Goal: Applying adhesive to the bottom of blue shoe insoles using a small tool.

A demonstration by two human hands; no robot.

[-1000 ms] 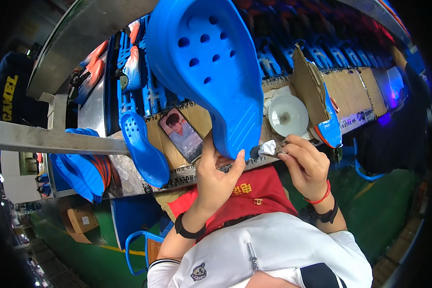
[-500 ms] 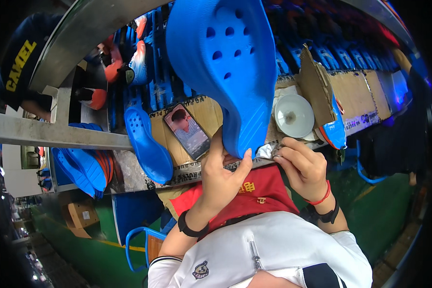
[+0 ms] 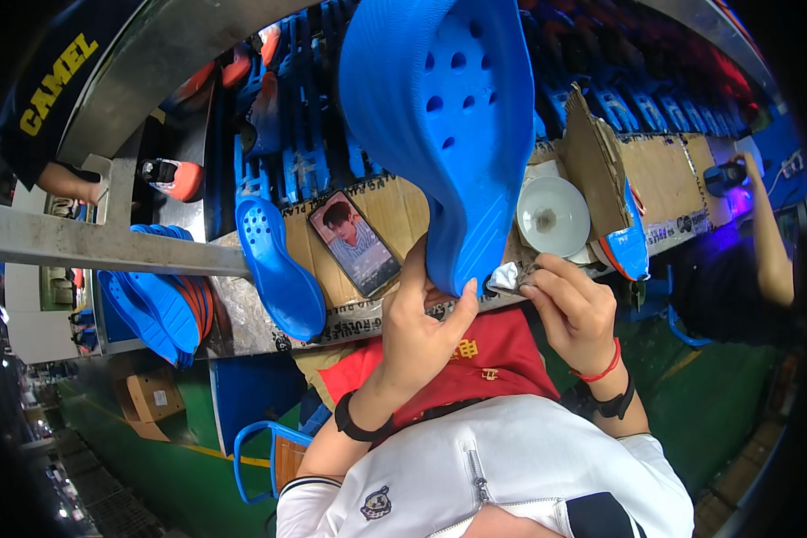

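Note:
A large blue foam shoe sole (image 3: 484,193) stands raised in front of me, its holed inner face in view and its narrow end down. My left hand (image 3: 426,309) grips that lower end, thumb at the front and fingers partly hidden behind. To the right of the sole, my right hand (image 3: 572,305) is closed in a pinch. At its fingertips is a crumpled white scrap (image 3: 504,275) with a greyish part, whether cloth or paper I cannot tell. Just beyond that hand sits a white bowl (image 3: 553,215) with a dark patch at its bottom.
A phone (image 3: 354,242) lies on the cardboard-covered bench, beside another blue sole (image 3: 280,269). More soles (image 3: 157,309) are stacked at the left under a metal bar (image 3: 108,242). A cardboard flap (image 3: 592,161) stands right of the bowl. Co-workers' arms show at both sides.
The sole and my left hand have shifted slightly right. My right hand and the white scrap moved a little right too. The right co-worker's arm has come into view.

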